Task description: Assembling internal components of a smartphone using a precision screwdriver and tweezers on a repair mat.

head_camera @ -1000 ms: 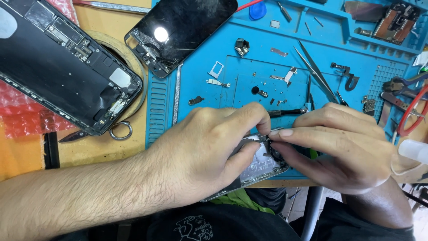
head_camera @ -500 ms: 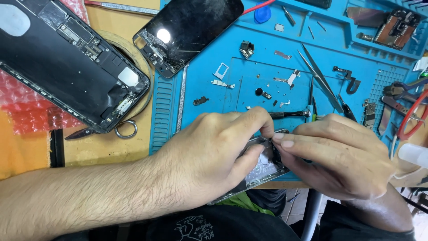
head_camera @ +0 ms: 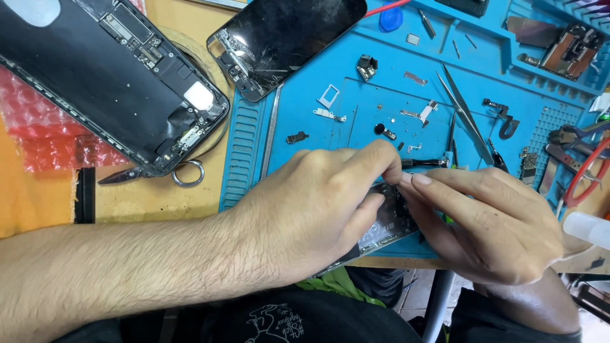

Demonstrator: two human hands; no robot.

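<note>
An opened phone body [head_camera: 387, 225] lies at the near edge of the blue repair mat [head_camera: 356, 136], mostly covered by both hands. My left hand [head_camera: 311, 209] curls over its left part, thumb and forefinger pinched at the top edge. My right hand [head_camera: 489, 222] grips the right side, its fingertips meeting the left fingertips over the phone's inner parts. What the fingertips pinch is hidden.
A larger opened device shell [head_camera: 108, 76] lies upper left on red bubble wrap [head_camera: 44, 127]. A cracked phone screen [head_camera: 286, 38] rests at the top. Tweezers [head_camera: 467, 117], small screws and brackets [head_camera: 330, 114] dot the mat. Scissors [head_camera: 159, 174] lie on the wooden table; red-handled pliers [head_camera: 584, 171] at right.
The view has shifted slightly, so everything sits a little lower and to the right. Both hands stay pinched together over the phone body with only small finger movement.
</note>
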